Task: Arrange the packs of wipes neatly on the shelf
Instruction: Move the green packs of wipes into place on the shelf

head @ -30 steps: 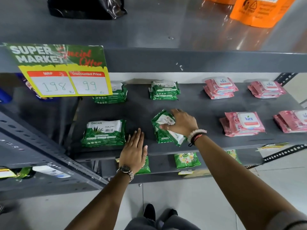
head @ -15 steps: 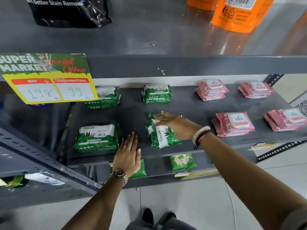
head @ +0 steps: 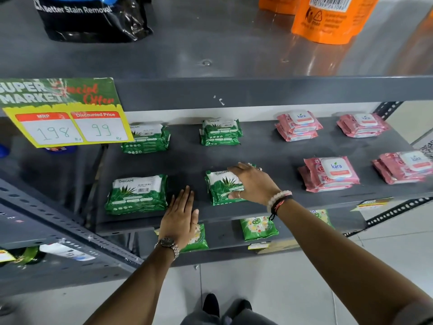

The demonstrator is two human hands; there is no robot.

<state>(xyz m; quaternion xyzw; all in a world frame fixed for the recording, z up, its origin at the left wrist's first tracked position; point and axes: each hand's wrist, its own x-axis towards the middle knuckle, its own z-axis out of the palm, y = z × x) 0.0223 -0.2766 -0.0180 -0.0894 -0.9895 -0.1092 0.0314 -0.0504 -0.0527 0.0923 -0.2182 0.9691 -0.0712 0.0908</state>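
Observation:
Green Origami wipes packs lie on the dark grey shelf [head: 269, 148]. My right hand [head: 253, 184] grips the front middle green pack [head: 220, 191], thumb at its near edge and fingers over its top; the pack lies flat and nearly square to the shelf. My left hand [head: 181, 215] rests flat and open on the shelf's front edge, between that pack and the front left green pack [head: 137, 194]. Two more green stacks, one [head: 146, 139] at left and one [head: 221, 132] in the middle, sit at the back. Pink Kara packs sit at the back [head: 297, 125], [head: 363, 125] and front right [head: 330, 174], [head: 405, 167].
A price sign [head: 63, 113] hangs from the shelf above at left. On that upper shelf stand a black pouch [head: 91, 19] and orange pouches [head: 328, 19]. A lower shelf holds green packets [head: 259, 228]. A slotted metal upright [head: 384, 212] runs at the right.
My right hand has turned the front middle green pack from tilted to flat and nearly straight. The left hand stays on the shelf edge. The camera has tilted up slightly.

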